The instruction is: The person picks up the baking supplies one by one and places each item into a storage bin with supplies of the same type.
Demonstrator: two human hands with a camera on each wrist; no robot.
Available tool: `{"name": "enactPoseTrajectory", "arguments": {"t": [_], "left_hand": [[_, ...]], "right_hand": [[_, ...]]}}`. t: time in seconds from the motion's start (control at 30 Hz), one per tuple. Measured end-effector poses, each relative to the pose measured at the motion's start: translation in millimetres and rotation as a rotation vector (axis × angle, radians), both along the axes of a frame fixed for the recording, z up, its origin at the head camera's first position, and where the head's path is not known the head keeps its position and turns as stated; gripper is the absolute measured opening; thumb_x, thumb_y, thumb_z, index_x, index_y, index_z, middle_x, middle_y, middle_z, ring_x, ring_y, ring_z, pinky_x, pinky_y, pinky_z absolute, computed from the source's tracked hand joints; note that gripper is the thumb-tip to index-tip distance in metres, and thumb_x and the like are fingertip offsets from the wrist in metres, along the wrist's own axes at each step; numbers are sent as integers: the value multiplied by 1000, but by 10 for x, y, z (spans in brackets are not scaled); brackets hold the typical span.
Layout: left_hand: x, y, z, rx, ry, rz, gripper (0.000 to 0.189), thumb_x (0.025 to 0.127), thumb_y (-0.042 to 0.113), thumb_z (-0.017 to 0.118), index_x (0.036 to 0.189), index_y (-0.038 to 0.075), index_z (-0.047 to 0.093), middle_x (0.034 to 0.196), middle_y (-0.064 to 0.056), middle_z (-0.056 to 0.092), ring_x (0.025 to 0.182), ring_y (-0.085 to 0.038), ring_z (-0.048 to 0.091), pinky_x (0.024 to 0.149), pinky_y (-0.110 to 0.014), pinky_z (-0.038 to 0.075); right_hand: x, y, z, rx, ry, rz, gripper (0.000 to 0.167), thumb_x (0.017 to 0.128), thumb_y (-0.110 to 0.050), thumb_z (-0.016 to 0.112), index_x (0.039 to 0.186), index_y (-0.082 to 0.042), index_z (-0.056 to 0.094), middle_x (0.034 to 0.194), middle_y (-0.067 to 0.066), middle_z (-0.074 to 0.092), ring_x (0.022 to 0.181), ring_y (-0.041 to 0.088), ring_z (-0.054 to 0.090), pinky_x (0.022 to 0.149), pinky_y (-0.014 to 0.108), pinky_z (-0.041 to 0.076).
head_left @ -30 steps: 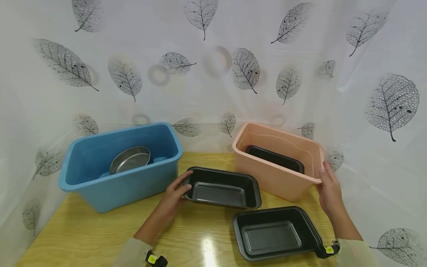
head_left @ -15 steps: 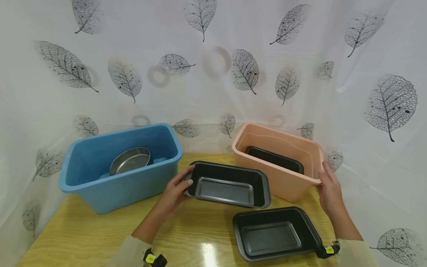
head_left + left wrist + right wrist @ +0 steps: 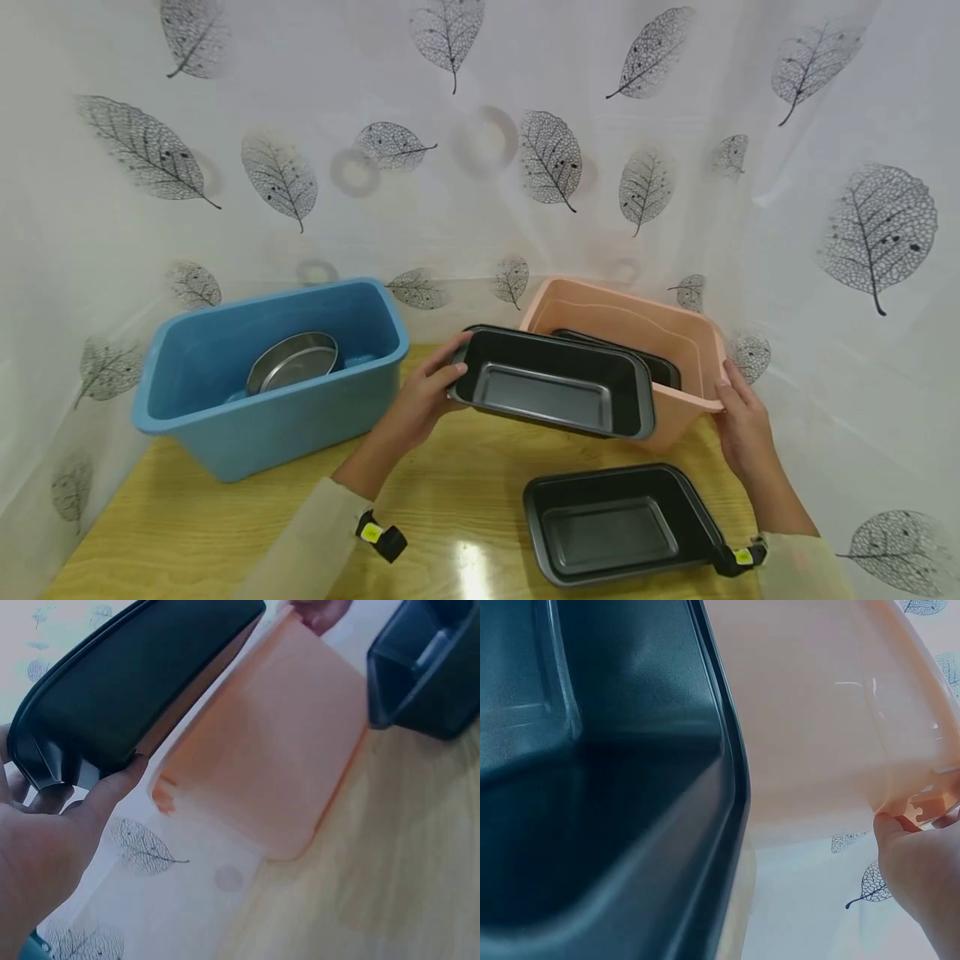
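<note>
A dark loaf pan hangs above the table, its right part in front of the peach bin. My left hand grips the pan by its left end; in the left wrist view its thumb and fingers wrap that end from below. At the bin's right end my right hand holds the rim, and the right wrist view shows the thumb curled at that corner. Inside the bin lies another dark pan, partly hidden by the raised one.
A second loaf pan sits on the wooden table at the front right, near my right wrist. To the left stands a blue bin with a round metal pan inside. A leaf-patterned curtain hangs behind.
My left hand has lifted the loaf pan from between the bins and carried it up and right, towards the peach bin. The right hand has stayed on the bin's rim.
</note>
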State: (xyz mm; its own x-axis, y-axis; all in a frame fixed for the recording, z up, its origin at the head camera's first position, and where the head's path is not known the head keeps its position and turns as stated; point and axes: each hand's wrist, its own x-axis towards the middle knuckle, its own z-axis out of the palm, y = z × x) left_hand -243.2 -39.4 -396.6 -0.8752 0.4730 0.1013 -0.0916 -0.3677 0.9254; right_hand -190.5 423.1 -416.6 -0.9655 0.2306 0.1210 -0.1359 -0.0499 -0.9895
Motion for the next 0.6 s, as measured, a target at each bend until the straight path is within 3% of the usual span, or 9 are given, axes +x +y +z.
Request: {"name": "enactPoseTrajectory", "arguments": {"t": [0.13, 0.27, 0.37, 0.6], "left_hand": [[-127, 133, 110, -6, 12, 14, 57, 105, 17, 51, 159, 24, 34, 164, -8, 28, 125, -33, 56, 80, -35, 60], [-290, 254, 169, -25, 49, 10, 55, 106, 18, 50, 158, 28, 34, 165, -5, 26, 138, -39, 46, 90, -46, 57], [-414, 340, 200, -53, 83, 6, 55, 107, 20, 50, 158, 29, 34, 165, -5, 26, 143, -39, 41, 96, -53, 53], [-633, 532, 324, -68, 90, -49, 53, 108, 17, 48, 158, 30, 33, 167, -4, 23, 149, -35, 33, 104, -52, 49]], "right_hand": [[6, 13, -2, 8, -15, -6, 66, 110, -30, 41, 163, -18, 5, 171, 0, -6, 156, 25, 4, 120, 26, 19], [2, 17, 2, 8, -15, -7, 66, 110, -30, 41, 163, -19, 5, 171, 2, -5, 156, 26, 4, 120, 25, 20], [0, 10, 8, 2, -4, -1, 66, 110, -30, 41, 163, -18, 5, 171, 4, -5, 156, 26, 4, 120, 26, 19], [9, -6, 6, -21, 16, 15, 66, 110, -27, 41, 163, -15, 4, 171, 6, -5, 156, 25, 3, 121, 27, 17]]}}
